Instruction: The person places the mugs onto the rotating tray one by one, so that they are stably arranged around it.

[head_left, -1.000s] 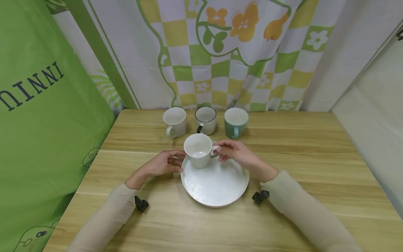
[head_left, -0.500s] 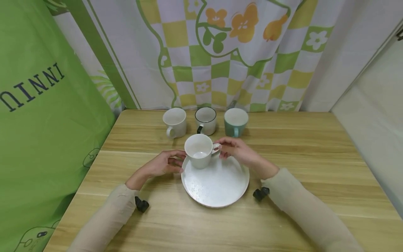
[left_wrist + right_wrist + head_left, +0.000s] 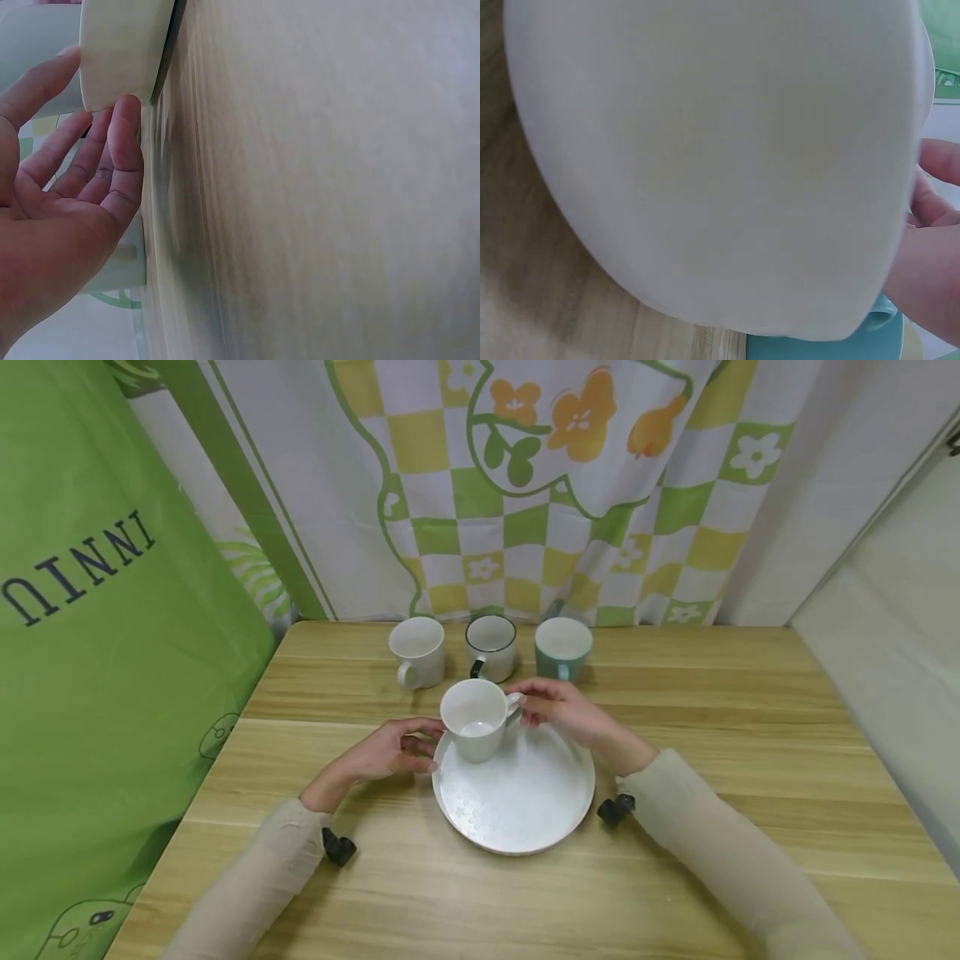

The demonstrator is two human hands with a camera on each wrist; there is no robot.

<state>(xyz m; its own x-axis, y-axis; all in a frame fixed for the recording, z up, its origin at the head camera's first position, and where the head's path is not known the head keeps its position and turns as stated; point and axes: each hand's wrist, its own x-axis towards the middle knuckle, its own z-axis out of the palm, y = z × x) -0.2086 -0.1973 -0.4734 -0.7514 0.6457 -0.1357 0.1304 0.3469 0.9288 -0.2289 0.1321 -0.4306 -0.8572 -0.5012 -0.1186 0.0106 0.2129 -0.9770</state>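
A white cup [image 3: 474, 720] stands upright on the far left part of a round, rimmed white plate [image 3: 517, 802]. My right hand [image 3: 566, 714] pinches the cup's handle at its right side. My left hand [image 3: 390, 748] is at the plate's left rim with relaxed, slightly bent fingers. In the left wrist view, the thumb and fingertips of that hand [image 3: 82, 187] touch the plate's side wall [image 3: 124, 56]. The plate [image 3: 720, 165] fills most of the right wrist view and hides much of the right hand [image 3: 937, 232].
Behind the plate stand three cups in a row: a white cup [image 3: 417, 652], a white mug with a black rim and handle [image 3: 491, 647], and a teal cup [image 3: 562, 652]. They rest on a wooden table [image 3: 712, 718]. A patterned curtain [image 3: 525, 527] hangs along the back edge.
My right hand has shifted slightly, and the cup's handle has turned a little toward the back. The cup has moved very slightly right. The left hand stays at the plate's rim.
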